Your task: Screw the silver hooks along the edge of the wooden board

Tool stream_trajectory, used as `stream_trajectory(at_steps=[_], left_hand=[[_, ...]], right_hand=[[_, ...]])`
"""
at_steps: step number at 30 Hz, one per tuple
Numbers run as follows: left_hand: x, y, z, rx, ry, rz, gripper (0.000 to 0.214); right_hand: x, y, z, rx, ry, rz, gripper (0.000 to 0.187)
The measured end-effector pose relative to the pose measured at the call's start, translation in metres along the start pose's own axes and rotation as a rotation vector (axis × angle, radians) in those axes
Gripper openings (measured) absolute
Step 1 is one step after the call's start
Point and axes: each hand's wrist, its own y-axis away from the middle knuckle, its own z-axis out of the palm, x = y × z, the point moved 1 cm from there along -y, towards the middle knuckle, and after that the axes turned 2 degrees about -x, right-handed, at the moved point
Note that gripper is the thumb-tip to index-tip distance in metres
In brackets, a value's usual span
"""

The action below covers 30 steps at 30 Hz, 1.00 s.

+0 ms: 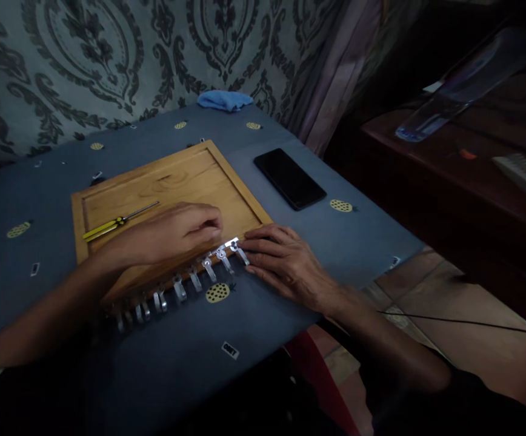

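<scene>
A wooden board [233,175] with a raised frame lies on the table, and a strip of several metal hooks [207,266] runs along its near edge. Over the board my left hand [183,230] is loosely closed with its fingers curled; whatever is in them, if anything, is hidden. At the strip's right end my right hand [285,257] has its fingertips around the last hook and on the board's corner. A screwdriver [120,221] with a yellow and black handle rests on the board behind my left forearm. The hooks at the left end are dim and blurred.
A black phone [289,178] lies right of the board on the blue tablecloth [176,351]. A blue cloth [225,100] is at the back edge by a patterned curtain [163,54]. To the right, a clear plastic bottle [431,118] lies on a dark red surface [408,151].
</scene>
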Motion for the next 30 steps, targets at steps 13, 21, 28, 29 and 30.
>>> stream_trajectory(at_steps=[13,21,28,29,30], left_hand=[[0.036,0.031,0.048,0.209,0.048,-0.065,0.051],[0.039,0.019,0.065,0.235,-0.052,-0.161,0.072],[0.041,0.019,0.075,0.341,-0.122,-0.162,0.074],[0.041,0.018,0.076,0.357,-0.129,-0.161,0.076],[0.041,0.018,0.078,0.370,-0.133,-0.161,0.077]], right_hand=[[0.001,0.001,0.001,-0.019,0.025,-0.028,0.020],[0.002,0.002,0.002,-0.015,0.022,-0.026,0.018],[0.002,0.002,0.003,-0.018,0.024,-0.020,0.018],[0.002,0.003,0.003,-0.019,0.026,-0.020,0.018],[0.002,0.003,0.003,-0.020,0.027,-0.021,0.018]])
